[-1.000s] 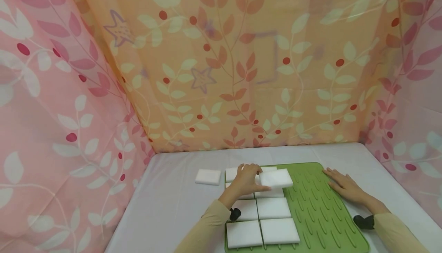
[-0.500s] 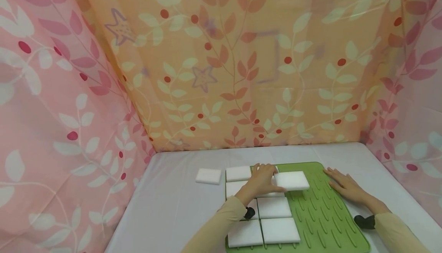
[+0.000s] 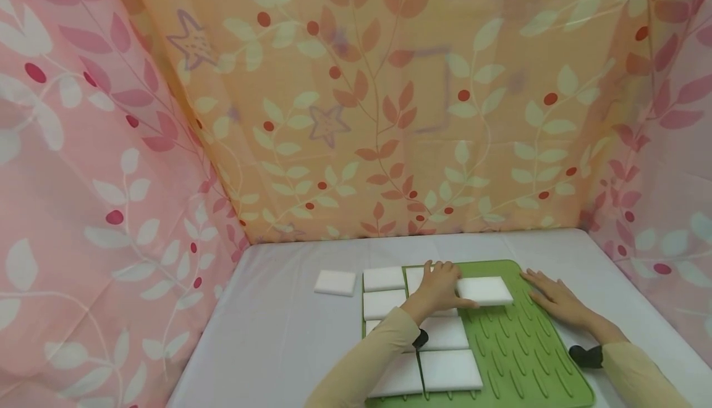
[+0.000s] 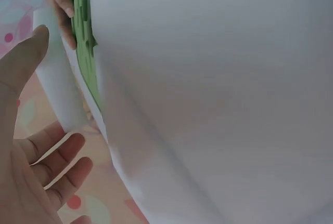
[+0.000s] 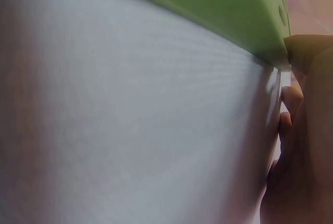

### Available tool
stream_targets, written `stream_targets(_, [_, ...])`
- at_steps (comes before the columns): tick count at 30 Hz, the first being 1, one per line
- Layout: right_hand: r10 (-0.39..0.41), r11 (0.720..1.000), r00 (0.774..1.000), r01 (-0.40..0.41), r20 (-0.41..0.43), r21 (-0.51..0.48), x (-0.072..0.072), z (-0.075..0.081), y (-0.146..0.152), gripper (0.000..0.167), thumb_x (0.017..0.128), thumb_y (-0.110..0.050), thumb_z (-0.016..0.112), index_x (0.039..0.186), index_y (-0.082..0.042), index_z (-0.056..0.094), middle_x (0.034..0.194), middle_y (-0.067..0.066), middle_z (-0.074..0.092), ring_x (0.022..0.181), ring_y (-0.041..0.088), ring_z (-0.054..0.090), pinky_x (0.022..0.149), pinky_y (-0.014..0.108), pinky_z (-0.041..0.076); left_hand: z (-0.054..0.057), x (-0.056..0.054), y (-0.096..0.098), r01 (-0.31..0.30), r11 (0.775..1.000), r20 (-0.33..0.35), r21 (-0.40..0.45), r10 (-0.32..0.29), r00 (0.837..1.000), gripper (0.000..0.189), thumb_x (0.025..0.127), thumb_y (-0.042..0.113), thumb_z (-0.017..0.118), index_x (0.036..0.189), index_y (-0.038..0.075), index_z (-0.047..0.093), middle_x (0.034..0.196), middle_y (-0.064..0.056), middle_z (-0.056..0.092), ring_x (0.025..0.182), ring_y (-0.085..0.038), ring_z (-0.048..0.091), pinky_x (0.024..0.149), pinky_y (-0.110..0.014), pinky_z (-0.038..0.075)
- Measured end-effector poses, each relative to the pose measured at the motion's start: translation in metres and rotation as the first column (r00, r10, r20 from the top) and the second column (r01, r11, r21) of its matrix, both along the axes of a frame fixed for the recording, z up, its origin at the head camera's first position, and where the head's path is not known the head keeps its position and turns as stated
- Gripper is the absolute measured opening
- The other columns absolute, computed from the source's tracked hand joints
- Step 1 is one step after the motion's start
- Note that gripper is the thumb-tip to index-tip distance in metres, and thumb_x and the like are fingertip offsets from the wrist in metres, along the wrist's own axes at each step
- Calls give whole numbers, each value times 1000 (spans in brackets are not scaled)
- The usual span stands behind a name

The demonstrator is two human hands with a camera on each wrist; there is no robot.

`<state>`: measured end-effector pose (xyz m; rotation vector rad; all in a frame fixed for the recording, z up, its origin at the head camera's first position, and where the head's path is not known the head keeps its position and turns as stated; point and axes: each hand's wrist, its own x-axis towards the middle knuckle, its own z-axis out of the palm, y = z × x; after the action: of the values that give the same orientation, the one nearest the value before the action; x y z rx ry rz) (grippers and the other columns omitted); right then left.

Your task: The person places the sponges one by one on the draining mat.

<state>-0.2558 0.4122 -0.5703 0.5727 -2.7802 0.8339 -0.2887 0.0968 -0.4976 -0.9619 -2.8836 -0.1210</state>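
Note:
My left hand (image 3: 442, 287) pinches a white rectangular sponge (image 3: 485, 290) by its left end, thumb at the near side and fingers at the far side. The sponge is held level over the back part of a green ridged mat (image 3: 528, 346). In the left wrist view this sponge (image 4: 60, 78) spans from thumb to fingers. My right hand (image 3: 562, 301) lies with straight fingers along the mat's right edge. The right wrist view has its thumb right at the mat's side (image 5: 218, 11). More white sponges lie in two columns on the mat's left half, partly hidden by my left arm.
One loose white sponge (image 3: 336, 282) lies on the white-covered table (image 3: 267, 321), left of the mat. A patterned orange curtain (image 3: 356, 117) hangs behind, with pink curtains (image 3: 100, 179) at both sides. Black camera straps (image 3: 586, 357) sit on the wrists.
My left hand has carried the sponge rightward, from over the second column to over the bare ridged part of the mat. The right hand has stayed at the mat's edge.

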Motion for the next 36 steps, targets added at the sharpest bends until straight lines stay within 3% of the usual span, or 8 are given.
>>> stream_targets(7, [8, 1000, 1000, -8, 10, -2, 0, 2, 0, 50, 95, -19, 51, 139, -1, 38, 137, 35, 34, 123, 60, 25, 97, 73, 5, -4, 1, 10, -13, 996, 6, -90, 13, 1000, 72, 66, 82, 51, 112, 26, 54, 126, 8, 50, 122, -15, 40, 108, -44, 24])
stream_targets(19, [4, 1000, 1000, -4, 14, 2, 1, 2, -1, 49, 95, -19, 51, 139, 0, 38, 137, 35, 34, 124, 60, 25, 96, 73, 6, -6, 8, 17, -42, 989, -34, -141, 37, 999, 85, 63, 83, 52, 121, 22, 54, 130, 7, 49, 123, -15, 40, 107, -46, 27])
stream_targets(30, [-6, 1000, 1000, 6, -11, 9, 0, 1, -1, 49, 94, -18, 52, 139, -1, 39, 136, 35, 36, 122, 59, 28, 95, 73, 10, -7, 7, 5, -53, 998, 34, -33, 54, 998, 72, 65, 82, 52, 117, 31, 57, 122, 10, 53, 119, -15, 42, 105, -44, 28])
stream_targets(36, [-2, 1000, 1000, 2, -24, 8, 1, 1, 0, 49, 94, -19, 52, 139, -3, 39, 136, 34, 37, 125, 56, 28, 95, 73, 10, 1, 7, -15, -60, 995, 94, 81, 53, 994, 62, 72, 73, 57, 116, 29, 58, 121, 9, 53, 119, -17, 43, 104, -45, 28])
